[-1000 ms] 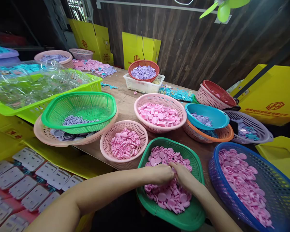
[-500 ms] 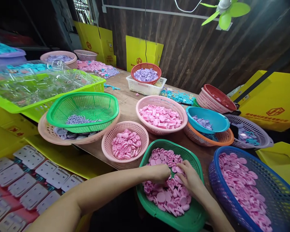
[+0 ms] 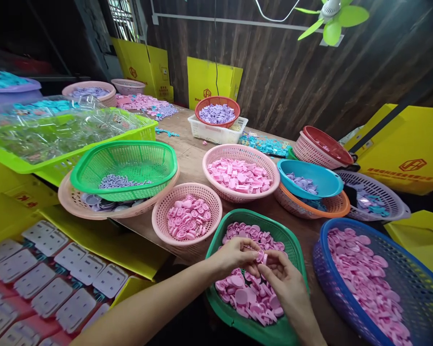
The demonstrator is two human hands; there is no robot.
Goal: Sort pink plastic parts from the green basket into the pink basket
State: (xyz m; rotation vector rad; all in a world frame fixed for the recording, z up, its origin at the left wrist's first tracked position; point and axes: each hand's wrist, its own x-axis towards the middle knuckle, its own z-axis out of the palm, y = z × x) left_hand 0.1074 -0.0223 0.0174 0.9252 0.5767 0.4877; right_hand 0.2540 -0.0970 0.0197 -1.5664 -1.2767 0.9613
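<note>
Over the dark green basket [image 3: 298,245], both hands meet around small pink plastic parts. My left hand [image 3: 238,257] pinches a pink piece [image 3: 261,257] between thumb and fingers. From the other side, my right hand [image 3: 283,274] is closed on the same piece or one pressed against it; the fingers hide where they join. Below them, loose pink plastic parts [image 3: 247,295], some round and flat, fill much of the basket. A pink basket [image 3: 159,218] of small pink oval parts stands just beyond my left hand.
A blue basket [image 3: 323,259] of pink discs stands at right. Behind are a pink basket [image 3: 209,156] of blocky parts and a turquoise bowl [image 3: 332,180]. A green basket [image 3: 94,151] sits left, above a carton [image 3: 137,250] beside pale panels [image 3: 75,310].
Both hands have risen from among the parts in the green basket and come together, now with a pink piece between them. The view has shifted slightly.
</note>
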